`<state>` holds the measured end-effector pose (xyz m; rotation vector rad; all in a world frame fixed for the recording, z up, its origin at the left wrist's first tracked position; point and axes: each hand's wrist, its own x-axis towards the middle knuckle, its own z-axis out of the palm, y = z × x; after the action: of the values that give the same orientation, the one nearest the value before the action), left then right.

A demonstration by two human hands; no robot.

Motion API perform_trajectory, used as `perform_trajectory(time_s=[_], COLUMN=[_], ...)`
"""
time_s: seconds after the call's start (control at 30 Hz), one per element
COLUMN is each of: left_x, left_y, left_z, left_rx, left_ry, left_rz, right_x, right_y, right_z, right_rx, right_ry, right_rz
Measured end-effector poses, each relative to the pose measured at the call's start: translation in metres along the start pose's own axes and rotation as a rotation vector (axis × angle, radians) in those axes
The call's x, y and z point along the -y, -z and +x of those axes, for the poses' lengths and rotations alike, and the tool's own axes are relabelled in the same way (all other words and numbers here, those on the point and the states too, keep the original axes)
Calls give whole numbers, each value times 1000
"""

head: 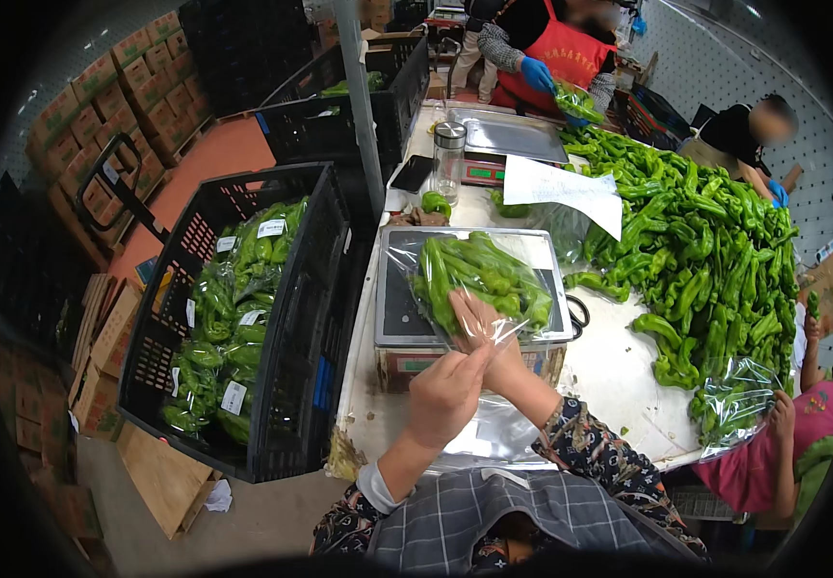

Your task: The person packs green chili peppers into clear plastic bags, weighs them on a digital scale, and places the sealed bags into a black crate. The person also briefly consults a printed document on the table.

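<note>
A clear plastic bag of green peppers [485, 271] lies on the plate of a weighing scale [398, 318]. My left hand [449, 394] pinches the edge of the bag's mouth at the near side. My right hand [485, 332] reaches into the mouth, its fingers against the peppers; whether it grips one is hidden. Below the hands, flat clear plastic bags [492, 437] lie at the table's near edge. Black-handled scissors [577, 318] rest at the scale's right side, partly hidden behind its plate.
To the left stands a black plastic crate [301, 318] of labelled pepper bags [232, 311]. A large heap of loose peppers [712, 246] covers the table's right. A glass bottle [449, 159], phone [412, 173] and paper sheet [564, 191] lie beyond the scale. Co-workers handle peppers around the table.
</note>
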<state>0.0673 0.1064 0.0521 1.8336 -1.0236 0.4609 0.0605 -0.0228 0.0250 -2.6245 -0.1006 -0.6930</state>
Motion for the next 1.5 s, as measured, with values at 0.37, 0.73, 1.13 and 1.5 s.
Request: perform_trajectory(time_s=[0.37,0.73,1.13,1.5], left_x=[-3,6,11,-14], left_y=[-3,-4,3,8], left_z=[-10,-16,-13,-23], left_rx=[20,102,203,-9], left_ry=[87,125,111,-362], left_rz=[88,-49,-8,-190], right_x=[-3,10,-3,-8], right_y=[27,21,-4,54], right_z=[-20,-13,12,-94], right_rx=[-69,41,-1,-124], right_ry=[-61,-213,-133,-156], right_rz=[-193,52,-92,108])
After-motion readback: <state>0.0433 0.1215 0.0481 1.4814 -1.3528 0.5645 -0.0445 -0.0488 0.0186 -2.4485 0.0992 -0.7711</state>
